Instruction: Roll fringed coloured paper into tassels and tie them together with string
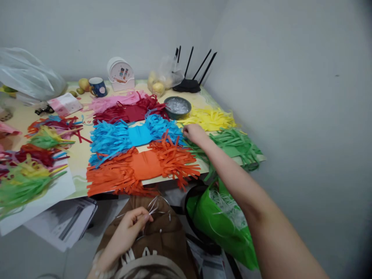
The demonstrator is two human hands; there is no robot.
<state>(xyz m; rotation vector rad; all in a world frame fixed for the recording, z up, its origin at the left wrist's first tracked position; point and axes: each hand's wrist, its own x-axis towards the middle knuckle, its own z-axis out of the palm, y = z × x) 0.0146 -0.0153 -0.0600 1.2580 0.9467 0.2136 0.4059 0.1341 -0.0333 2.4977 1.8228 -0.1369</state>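
Over my lap, my left hand (132,224) is closed in a pinch on several thin white strings (155,207), whose loose ends stick out past the fingertips. My right hand (195,133) reaches over the table with its fingers curled together; whatever they hold, if anything, is hidden. It is at the right end of the blue fringed paper (140,135), between the yellow fringed paper (210,118) and the green fringed paper (235,143). Nearest me lies the orange fringed paper (147,164). Behind the blue one are dark red fringed paper (135,113) and pink fringed paper (116,102).
A dark bowl (178,107) with clear contents stands beyond my right hand. At the back are a black router (187,86), a bagged yellow fruit (158,88) and a mug (98,87). Multicoloured tassels (26,174) lie left. A green bag (203,211) of white strings stands below the table.
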